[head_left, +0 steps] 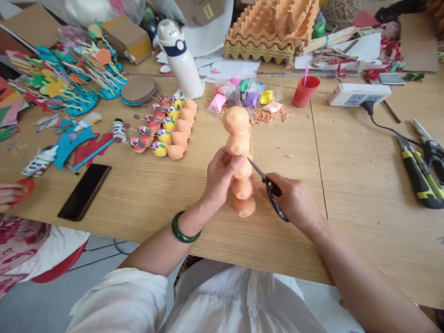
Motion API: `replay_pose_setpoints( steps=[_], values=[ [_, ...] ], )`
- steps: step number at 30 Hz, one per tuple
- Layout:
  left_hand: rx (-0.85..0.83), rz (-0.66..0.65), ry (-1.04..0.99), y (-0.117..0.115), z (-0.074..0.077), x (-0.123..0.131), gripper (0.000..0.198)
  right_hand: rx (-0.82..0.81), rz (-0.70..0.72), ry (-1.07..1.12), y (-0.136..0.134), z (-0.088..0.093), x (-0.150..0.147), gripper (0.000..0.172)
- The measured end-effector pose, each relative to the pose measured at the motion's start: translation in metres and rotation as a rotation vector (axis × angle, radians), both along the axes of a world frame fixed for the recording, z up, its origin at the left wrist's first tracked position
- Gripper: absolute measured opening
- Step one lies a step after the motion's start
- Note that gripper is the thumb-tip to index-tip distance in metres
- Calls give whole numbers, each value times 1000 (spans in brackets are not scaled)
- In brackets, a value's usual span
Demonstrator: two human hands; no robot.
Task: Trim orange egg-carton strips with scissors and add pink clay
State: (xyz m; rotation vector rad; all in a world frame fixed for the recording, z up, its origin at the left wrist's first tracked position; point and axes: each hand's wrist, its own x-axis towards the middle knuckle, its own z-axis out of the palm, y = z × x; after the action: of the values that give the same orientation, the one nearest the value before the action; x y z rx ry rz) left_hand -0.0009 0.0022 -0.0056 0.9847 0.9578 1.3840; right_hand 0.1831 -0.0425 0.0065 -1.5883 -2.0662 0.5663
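Note:
My left hand [222, 178] grips an orange strip of egg carton cups [242, 187] around its middle, thumb on top. The strip stands lengthwise away from me, its rounded cups facing up. In my right hand [294, 196] is a pair of scissors with black handles [275, 196]. Their pointed blades reach the strip's right edge, close to my left thumb. Whether the blades are parted is too small to tell. Orange trimmings [267, 115] lie beyond the strip, beside small bags of coloured clay [243, 95].
Left of the strip stand rows of decorated red and yellow cups [159, 148] with plain orange ones [176, 151]. A phone [85, 192], white bottle [183, 64], red cup [305, 92], power strip [359, 95] and pliers [419, 175] lie around. Another person's hand [12, 195] shows at far left.

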Motion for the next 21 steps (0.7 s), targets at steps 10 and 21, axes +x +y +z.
replay_pose_setpoints(
  steps=[10,21],
  values=[
    [-85,-36,-40,4,4,-2,33,-348,60,383,-1,9,3,42],
    [-100,-76,-40,2,1,-3,35,-237,9,319,-4,11,1,49]
  ],
)
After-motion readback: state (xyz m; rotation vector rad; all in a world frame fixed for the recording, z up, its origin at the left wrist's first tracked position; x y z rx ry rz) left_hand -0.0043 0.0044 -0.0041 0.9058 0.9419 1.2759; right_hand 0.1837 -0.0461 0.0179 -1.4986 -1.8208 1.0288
